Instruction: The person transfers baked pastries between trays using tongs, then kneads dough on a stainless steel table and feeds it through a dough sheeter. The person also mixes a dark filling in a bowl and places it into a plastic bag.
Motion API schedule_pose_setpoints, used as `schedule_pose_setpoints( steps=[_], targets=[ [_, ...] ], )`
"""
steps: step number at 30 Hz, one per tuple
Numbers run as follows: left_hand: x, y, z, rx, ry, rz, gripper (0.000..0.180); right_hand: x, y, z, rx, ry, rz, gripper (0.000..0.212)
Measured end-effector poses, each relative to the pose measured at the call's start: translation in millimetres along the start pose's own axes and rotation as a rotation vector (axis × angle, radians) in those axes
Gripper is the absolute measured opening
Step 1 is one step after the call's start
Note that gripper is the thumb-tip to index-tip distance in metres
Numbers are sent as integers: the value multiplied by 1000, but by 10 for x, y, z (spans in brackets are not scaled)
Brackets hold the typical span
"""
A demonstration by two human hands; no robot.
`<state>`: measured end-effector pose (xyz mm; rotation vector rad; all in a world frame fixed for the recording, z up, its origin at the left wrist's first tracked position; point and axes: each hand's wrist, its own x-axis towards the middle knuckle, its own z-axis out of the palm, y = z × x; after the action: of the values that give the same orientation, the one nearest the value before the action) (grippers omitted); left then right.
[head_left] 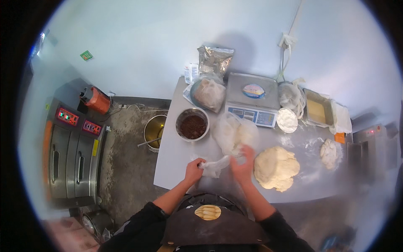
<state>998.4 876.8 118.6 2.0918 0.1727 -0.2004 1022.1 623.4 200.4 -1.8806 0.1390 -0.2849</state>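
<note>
My left hand (194,171) is closed on the gathered end of a clear plastic bag (215,164), low over the near edge of the steel table. The bag stretches toward my right hand (243,166), whose fingers are smeared by motion against the plastic; their grip cannot be made out. Just beyond, the fuller part of the plastic, with something pale inside (242,135), lies against the scale's front. To the right of my right hand sits a large lump of pale dough (277,169). A steel bowl of dark brown filling (192,124) stands beyond my left hand.
A scale (254,94) stands at the back, beside a bowl of white powder (287,120). Farther right are a tray of yellowish stuff (317,110) and a small floury dough piece (330,153). A metal pot (154,131) stands left of the table; ovens (69,159) are beyond it.
</note>
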Motion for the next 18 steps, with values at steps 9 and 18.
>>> schedule_pose_setpoints(
  steps=[9,18],
  targets=[
    [-163,54,-427,193,-134,449,25,656,1388,921,-328,-137,387,137],
    [-36,-240,-635,19,-295,138,26,901,1198,1896,-11,272,523,101]
  ],
)
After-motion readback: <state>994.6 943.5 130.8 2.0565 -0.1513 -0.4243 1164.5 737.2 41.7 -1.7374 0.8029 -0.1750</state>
